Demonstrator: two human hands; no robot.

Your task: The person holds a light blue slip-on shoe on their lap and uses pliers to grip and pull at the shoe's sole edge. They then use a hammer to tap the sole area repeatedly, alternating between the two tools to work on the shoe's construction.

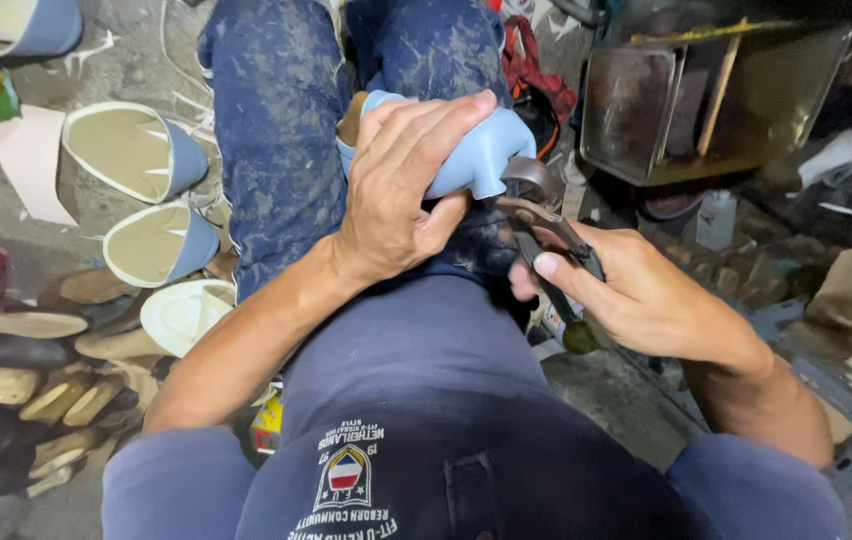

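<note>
My left hand [401,185] presses down on a light blue shoe upper [486,150] stretched over a last, resting on my lap. Fingers wrap over its top and the thumb tucks under. My right hand [636,295] grips dark metal lasting pincers [546,235], whose jaws bite the edge of the blue upper at its right side. The pincers' handles run down through my fist to a rounded end near my wrist.
Several blue-and-cream shoes [131,150] lie on the floor at left, with wooden lasts [36,385] heaped below them. A metal box frame [716,100] stands at upper right, a white bottle [716,220] beneath it, and scraps of card at right.
</note>
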